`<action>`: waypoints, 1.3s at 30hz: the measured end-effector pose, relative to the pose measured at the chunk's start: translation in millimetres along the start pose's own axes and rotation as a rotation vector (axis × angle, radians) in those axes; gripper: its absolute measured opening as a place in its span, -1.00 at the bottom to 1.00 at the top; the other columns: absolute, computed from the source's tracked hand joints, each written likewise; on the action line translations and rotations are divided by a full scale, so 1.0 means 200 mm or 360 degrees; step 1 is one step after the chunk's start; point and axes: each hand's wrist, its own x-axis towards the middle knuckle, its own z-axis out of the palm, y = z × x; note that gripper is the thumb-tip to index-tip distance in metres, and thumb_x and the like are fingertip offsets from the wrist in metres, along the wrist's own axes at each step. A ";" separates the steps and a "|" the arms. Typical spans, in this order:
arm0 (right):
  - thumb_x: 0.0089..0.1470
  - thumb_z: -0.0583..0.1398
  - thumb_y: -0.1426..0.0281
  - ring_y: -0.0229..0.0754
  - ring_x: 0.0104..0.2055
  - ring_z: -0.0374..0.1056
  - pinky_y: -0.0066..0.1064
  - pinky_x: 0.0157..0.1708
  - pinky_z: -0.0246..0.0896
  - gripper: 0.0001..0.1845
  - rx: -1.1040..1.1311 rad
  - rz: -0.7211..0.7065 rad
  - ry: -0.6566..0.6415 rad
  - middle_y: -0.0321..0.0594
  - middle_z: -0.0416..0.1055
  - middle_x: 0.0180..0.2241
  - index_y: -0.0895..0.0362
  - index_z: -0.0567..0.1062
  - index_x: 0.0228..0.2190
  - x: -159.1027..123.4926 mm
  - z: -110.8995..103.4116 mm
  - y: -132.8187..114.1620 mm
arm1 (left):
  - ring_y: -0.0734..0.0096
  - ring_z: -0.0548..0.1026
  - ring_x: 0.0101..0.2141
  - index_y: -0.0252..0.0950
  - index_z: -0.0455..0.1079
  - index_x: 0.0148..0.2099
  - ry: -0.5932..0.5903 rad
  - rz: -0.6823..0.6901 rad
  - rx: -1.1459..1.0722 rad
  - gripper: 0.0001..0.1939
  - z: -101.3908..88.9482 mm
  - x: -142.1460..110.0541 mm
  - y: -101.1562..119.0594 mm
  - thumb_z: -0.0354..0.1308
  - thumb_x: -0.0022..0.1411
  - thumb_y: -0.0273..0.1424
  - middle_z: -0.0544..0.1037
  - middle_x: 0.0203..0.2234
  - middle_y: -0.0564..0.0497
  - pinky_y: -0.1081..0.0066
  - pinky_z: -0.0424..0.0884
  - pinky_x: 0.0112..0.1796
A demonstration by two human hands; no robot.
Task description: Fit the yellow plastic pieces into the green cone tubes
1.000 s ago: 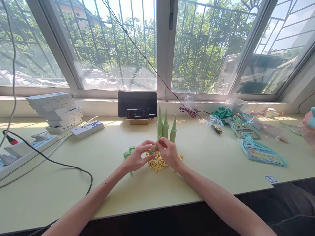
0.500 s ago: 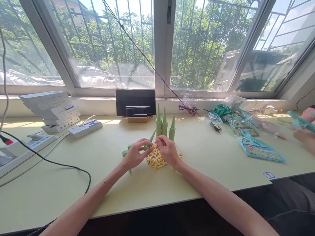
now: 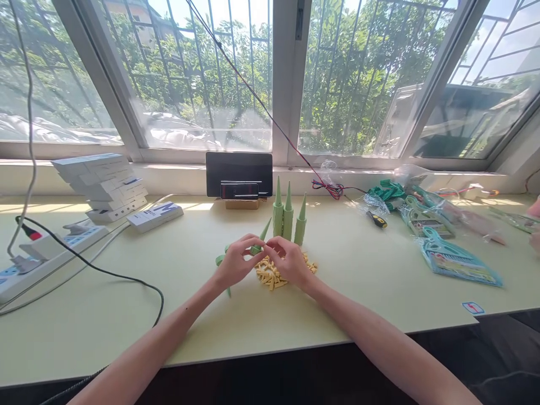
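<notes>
My left hand [image 3: 237, 260] and my right hand [image 3: 290, 262] meet fingertip to fingertip, both pinched closed. Whatever sits between the fingertips is too small and covered to name. Below and around my right hand spreads a pile of small yellow pieces [image 3: 270, 277]. Behind my left fingers a green cone-shaped piece [image 3: 265, 229] leans to the right, its lower part partly hidden. More green pieces [image 3: 220, 260] lie to the left of my left hand, partly covered by it. Just beyond the hands, several green pointed towers [image 3: 288, 216] stand upright.
A black tablet-like screen [image 3: 239, 169] stands by the window. At left are stacked white boxes [image 3: 103, 183], a flat white box [image 3: 155, 217], a power strip [image 3: 54, 256] and cables. At right lie a yellow-black tool [image 3: 377, 219] and bagged brush sets [image 3: 462, 264]. A person's hand shows at the right edge.
My fingertips have come together from slightly apart. The whole view has shifted a little, so things appear farther right. The other person's hand at right has moved mostly out of view.
</notes>
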 end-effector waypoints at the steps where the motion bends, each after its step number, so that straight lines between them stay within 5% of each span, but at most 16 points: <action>1: 0.23 0.11 0.20 -0.23 -0.40 0.40 -0.43 -0.38 0.29 -0.74 -0.0008 -0.0006 0.0000 -0.24 0.50 -0.38 0.10 0.49 -0.30 0.00 0.00 0.00 | 0.40 0.47 -0.30 -0.22 0.50 -0.18 -0.0001 0.0005 0.0028 -0.76 0.00 0.00 0.00 0.16 0.28 -0.17 0.48 -0.29 -0.02 0.44 0.51 -0.36; 20: 0.19 0.14 0.15 -0.25 -0.55 0.32 -0.43 -0.53 0.26 -0.71 0.0082 0.0061 0.0190 -0.27 0.43 -0.51 0.11 0.46 -0.36 0.00 0.01 0.02 | 0.27 0.51 -0.16 -0.20 0.48 -0.01 -0.0112 -0.0037 -0.0165 -0.69 0.00 0.00 0.02 0.09 0.32 -0.18 0.51 -0.17 -0.07 0.24 0.62 -0.18; 27: 0.23 0.09 0.16 -0.28 -0.59 0.30 -0.45 -0.57 0.22 -0.73 0.0161 0.0119 0.0251 -0.31 0.38 -0.52 0.09 0.36 -0.36 0.01 0.00 0.02 | 0.25 0.57 -0.17 -0.21 0.27 0.17 -0.0064 -0.0196 -0.0429 -0.53 -0.01 0.00 0.01 0.18 0.27 -0.18 0.54 -0.12 -0.08 0.12 0.61 -0.13; 39: 0.27 0.06 0.14 -0.23 -0.44 0.42 -0.46 -0.51 0.30 -0.72 0.0151 0.0146 0.0338 -0.27 0.42 -0.44 0.08 0.30 -0.35 0.01 -0.01 0.02 | 0.36 0.53 -0.38 -0.28 0.16 0.16 -0.0059 -0.0408 -0.0685 -0.43 -0.03 0.03 0.04 0.19 0.24 -0.10 0.61 -0.16 -0.20 0.34 0.48 -0.35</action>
